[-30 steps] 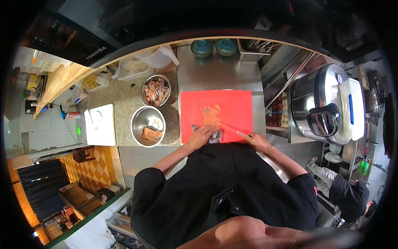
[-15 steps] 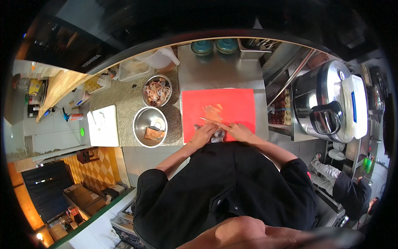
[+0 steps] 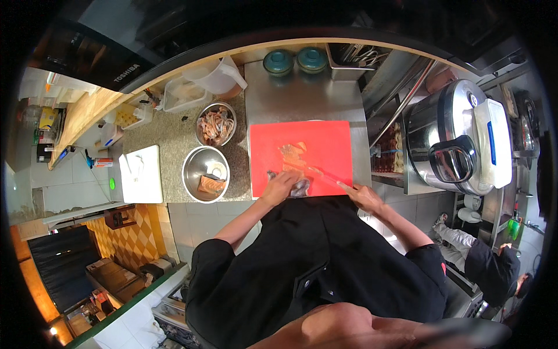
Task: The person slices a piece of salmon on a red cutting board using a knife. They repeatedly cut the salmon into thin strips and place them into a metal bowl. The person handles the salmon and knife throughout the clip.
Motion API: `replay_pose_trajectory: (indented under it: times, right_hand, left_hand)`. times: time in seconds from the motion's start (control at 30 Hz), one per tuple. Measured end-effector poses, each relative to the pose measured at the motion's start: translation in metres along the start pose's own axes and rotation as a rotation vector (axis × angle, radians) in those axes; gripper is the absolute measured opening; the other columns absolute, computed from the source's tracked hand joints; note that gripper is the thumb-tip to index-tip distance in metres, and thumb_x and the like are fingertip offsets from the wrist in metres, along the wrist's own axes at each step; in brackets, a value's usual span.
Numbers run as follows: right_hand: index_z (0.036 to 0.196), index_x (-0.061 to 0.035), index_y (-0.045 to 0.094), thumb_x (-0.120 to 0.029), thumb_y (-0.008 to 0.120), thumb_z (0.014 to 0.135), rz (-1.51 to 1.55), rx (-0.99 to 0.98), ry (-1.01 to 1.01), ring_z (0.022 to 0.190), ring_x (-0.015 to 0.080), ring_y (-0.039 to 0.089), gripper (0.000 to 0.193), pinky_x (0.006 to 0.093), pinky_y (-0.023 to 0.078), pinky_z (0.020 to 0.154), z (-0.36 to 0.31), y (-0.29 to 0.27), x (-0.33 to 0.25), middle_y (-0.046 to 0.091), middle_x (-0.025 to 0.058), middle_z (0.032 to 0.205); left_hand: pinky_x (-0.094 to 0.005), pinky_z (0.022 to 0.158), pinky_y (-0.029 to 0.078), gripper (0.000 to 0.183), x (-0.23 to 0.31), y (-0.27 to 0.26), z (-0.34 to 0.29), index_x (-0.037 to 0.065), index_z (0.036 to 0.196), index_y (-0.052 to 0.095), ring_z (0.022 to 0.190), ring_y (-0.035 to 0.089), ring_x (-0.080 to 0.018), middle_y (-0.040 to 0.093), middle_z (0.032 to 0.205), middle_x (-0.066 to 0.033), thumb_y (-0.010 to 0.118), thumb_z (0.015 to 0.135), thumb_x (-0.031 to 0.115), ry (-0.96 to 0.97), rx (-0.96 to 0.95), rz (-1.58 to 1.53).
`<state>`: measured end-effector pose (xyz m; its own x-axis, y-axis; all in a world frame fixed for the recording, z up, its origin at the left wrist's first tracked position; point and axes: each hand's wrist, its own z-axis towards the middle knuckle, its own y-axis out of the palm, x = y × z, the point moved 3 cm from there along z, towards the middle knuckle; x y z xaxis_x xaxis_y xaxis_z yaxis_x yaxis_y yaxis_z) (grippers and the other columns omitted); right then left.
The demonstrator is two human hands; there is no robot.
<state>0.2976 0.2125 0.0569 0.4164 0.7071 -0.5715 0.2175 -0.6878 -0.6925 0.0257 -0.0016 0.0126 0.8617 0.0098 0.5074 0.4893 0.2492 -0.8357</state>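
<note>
A red cutting board point(image 3: 331, 136) lies in front of me with a piece of salmon point(image 3: 292, 168) on it, some grey skin point(image 3: 300, 187) showing at the near end. Thin orange slices point(image 3: 299, 146) rest at the far end of the fish. My left hand point(image 3: 280, 186) presses on the salmon with its fingers close together. Closed around a knife handle at the board's right near edge is my right hand point(image 3: 365, 198). The knife point(image 3: 331, 180) points left, its tip beside the salmon.
Left of the board stand a steel bowl point(image 3: 187, 185) with a salmon chunk and another bowl point(image 3: 200, 138) of fish trimmings. A white board point(image 3: 152, 186) lies farther left. Two teal lidded pots point(image 3: 278, 61) stand at the back. A large steel cooker point(image 3: 430, 136) is at the right, with another person point(image 3: 488, 267) beyond.
My right hand has moved right and away from the left hand, drawing the knife toward the board's near right edge. My left hand stays on the salmon. The whole view has shifted slightly.
</note>
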Motion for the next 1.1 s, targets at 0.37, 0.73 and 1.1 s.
replay_pose_trajectory:
  times: [0.37,0.73,1.1]
  right_hand:
    - [0.156,-0.0184,0.053,-0.008,0.062,0.103,0.564,0.458,0.032,0.070,0.0223,0.068,0.055,0.0360,0.056,0.073,0.058,0.009,-0.024,0.072,0.0178,0.091]
    - [0.157,-0.0174,0.053,-0.007,0.062,0.104,0.655,0.582,0.075,0.071,0.0095,0.060,0.055,0.0298,0.054,0.072,0.048,0.020,-0.011,0.067,0.0092,0.083]
    - [0.160,-0.0236,0.046,-0.015,0.057,0.105,0.319,0.289,-0.087,0.097,0.0468,0.071,0.057,0.0452,0.057,0.091,0.064,0.045,-0.060,0.069,0.0219,0.129]
  left_hand:
    - [-0.0420,0.078,0.059,0.029,0.006,-0.125,0.044,0.003,0.112,0.077,0.085,0.075,-0.0365,0.077,0.100,-0.0189,0.070,0.084,-0.003,-0.378,0.198,-0.212]
    - [-0.0463,0.064,0.060,0.014,0.046,-0.281,0.142,0.013,0.093,0.079,0.072,0.073,-0.0362,0.076,0.088,-0.0137,0.070,0.083,0.011,-0.133,0.214,0.307]
    - [-0.0474,0.061,0.061,0.014,-0.016,-0.153,0.064,0.006,0.080,0.074,0.068,0.075,-0.0355,0.073,0.074,-0.0175,0.064,0.085,0.014,-0.280,-0.099,0.593]
